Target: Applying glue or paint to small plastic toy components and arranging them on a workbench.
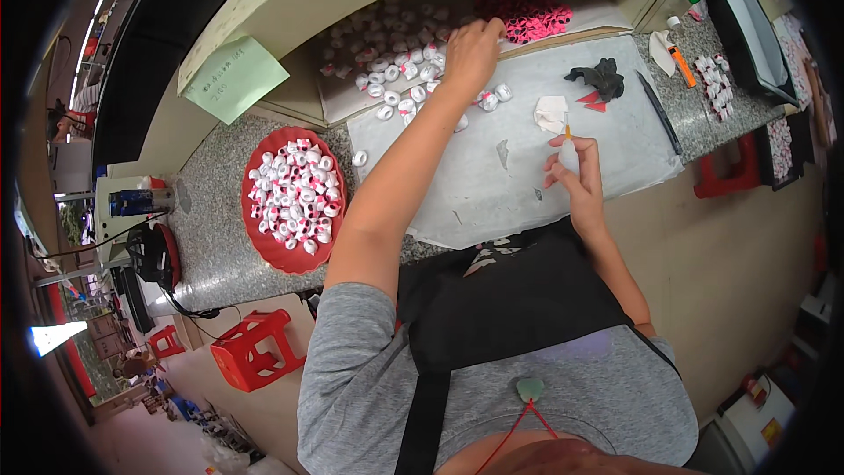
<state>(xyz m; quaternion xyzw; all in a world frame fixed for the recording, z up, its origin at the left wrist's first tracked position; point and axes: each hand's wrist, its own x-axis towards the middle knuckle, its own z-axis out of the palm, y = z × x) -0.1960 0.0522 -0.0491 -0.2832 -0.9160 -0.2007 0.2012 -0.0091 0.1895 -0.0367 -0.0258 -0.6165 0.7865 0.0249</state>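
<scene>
My left hand (475,53) reaches across the worktop to the front of a shelf compartment, between a heap of small white ring-like pieces with pink spots (387,57) and a heap of bright pink pieces (536,25). Its fingers bend down away from view, so whether they hold a piece is hidden. Over the right part of the white sheet (475,198), my right hand (582,178) is closed around a small white squeeze bottle (569,158). The bottle's thin needle tip points up, close to a crumpled white tissue (551,113). Several white pieces lie loose near my left forearm.
A red scalloped tray (290,261) heaped with white-and-pink pieces stands at left. Black crumpled cloth (600,79), red scraps (595,104) and a dark pen-like tool (659,113) lie at right, beyond them an orange cutter (682,66). A green note (233,79) hangs from the shelf edge.
</scene>
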